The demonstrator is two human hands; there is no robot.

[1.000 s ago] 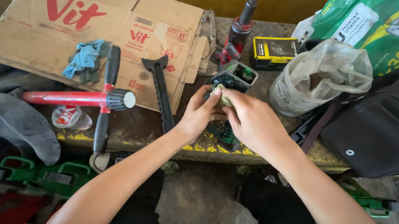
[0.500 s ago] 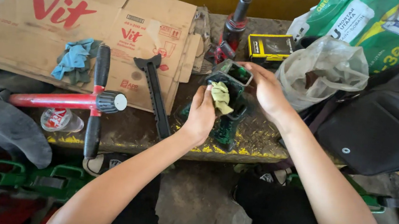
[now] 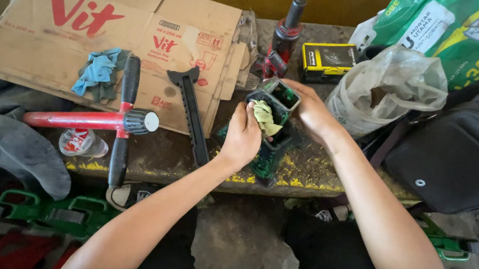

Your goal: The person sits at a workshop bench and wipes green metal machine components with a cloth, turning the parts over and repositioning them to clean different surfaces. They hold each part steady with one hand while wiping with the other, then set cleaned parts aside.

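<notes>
Two hands on a boxy dark-green tool (image 3: 269, 133): left hand (image 3: 242, 138) pinching crumpled rag (image 3: 266, 118) (yellowish), right hand (image 3: 311, 108) clasping tool's top

The left hand (image 3: 243, 138) presses a soft, crumpled yellow-green cloth (image 3: 265, 118) into a black and green tool body (image 3: 269, 133) of matt plastic, steadied by the right hand (image 3: 313, 110). At nine o'clock lie creased brown cardboard (image 3: 71, 31) and a glossy red metal bar (image 3: 73, 118); at three o'clock, a cloudy, wrinkled plastic bag (image 3: 392, 89). The bench top (image 3: 308, 166) looks rough and stained.
</notes>
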